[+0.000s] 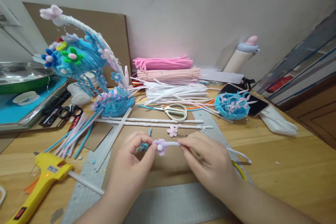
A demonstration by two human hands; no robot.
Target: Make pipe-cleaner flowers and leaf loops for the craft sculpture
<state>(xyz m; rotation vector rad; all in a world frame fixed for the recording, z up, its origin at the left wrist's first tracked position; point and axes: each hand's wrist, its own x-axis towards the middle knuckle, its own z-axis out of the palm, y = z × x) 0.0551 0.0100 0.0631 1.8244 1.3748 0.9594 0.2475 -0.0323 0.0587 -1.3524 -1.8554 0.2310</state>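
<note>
Between thumb and forefinger, my left hand (135, 161) pinches the edge of a small lilac pipe-cleaner flower (160, 147) with a white centre. My right hand (207, 162) is closed on a pale pipe cleaner (172, 143), whose near end meets the flower; where exactly they join is too small to tell. A white length pokes out behind the right hand. Just beyond the hands lies a pink flower (172, 131) on brown cardboard (168, 175). Partly hidden behind my left fingers is a blue flower (143, 146).
A yellow glue gun (49, 171) lies at left. Scissors (176, 112) and pipe-cleaner bundles (175, 92) sit ahead. A tall blue flower-covered craft piece (89, 59) stands back left. On the right are a blue fuzzy ring piece (232, 106), a phone (256, 103) and a bottle (240, 56).
</note>
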